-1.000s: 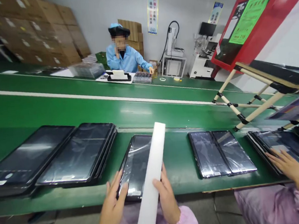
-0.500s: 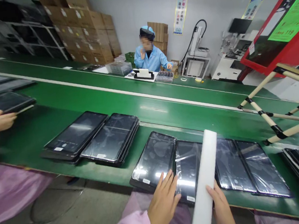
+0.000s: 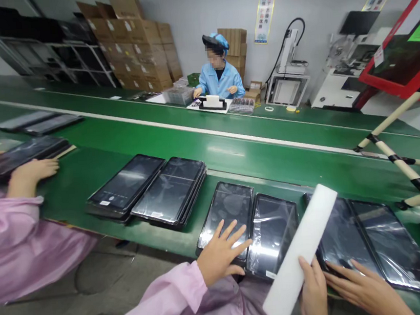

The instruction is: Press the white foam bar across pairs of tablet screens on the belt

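Two risks judged: on green bench (image 3: 82, 171), could nudge left tablet (image 3: 231, 207) askew by dragging spread left hand (image 3: 218, 255) over it; could scuff right tablet (image 3: 271, 235) by tipping white strip (image 3: 302, 252), pinched aslant above it in right hand (image 3: 314, 288). Note stacked cartons (image 3: 149, 50), with unseen contents; clear box (image 3: 178, 96), too small to read inside; black tray (image 3: 203, 105), holding white block (image 3: 215, 101).

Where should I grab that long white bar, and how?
Probably on its long right edge, a bit below the middle, coming in from the right. The white bar is narrow and straight-edged, so a thumb fits on top with fingers behind. It slants across the dark panel, its right edge facing the right hand.
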`<state>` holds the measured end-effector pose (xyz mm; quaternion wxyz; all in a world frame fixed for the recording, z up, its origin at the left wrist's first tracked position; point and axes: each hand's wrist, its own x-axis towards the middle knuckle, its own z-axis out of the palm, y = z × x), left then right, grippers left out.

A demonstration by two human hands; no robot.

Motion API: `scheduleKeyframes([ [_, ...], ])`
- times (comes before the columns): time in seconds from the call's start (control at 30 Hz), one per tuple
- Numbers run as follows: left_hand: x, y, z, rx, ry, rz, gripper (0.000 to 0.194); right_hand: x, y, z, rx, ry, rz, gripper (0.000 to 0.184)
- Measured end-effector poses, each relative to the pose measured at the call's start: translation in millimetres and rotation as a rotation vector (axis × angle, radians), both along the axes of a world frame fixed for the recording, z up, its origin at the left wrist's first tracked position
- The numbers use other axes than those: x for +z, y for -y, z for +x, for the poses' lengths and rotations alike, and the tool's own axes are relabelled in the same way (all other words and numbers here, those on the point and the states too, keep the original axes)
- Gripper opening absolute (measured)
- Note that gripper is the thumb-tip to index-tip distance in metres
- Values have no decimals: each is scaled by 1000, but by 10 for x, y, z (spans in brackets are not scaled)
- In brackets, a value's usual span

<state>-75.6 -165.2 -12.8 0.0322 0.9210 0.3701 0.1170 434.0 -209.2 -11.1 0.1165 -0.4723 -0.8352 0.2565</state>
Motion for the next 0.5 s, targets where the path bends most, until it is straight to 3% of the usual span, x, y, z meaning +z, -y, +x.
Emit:
scheduleKeyframes([
  [0.1,-29,50,19,31,-4,26,95,27,-98,-270,69,-42,-101,40],
  [0.23,-30,169,-35,60,19,52,87,154,-35,-581,-12,-154,-95,33],
  [0.3,59,127,-57,77,50,17,78,179,-10,-862,-224,-306,-49,23],
  [0.37,240,-69,-14,129,101,-56,56,188,-66,-1210,-518,-470,6,28],
  [0.43,469,-404,141,205,141,-113,38,206,-224,-1515,-764,-569,16,45],
  [0.5,652,-804,386,227,139,-84,40,219,-493,-1719,-850,-598,-8,53],
])
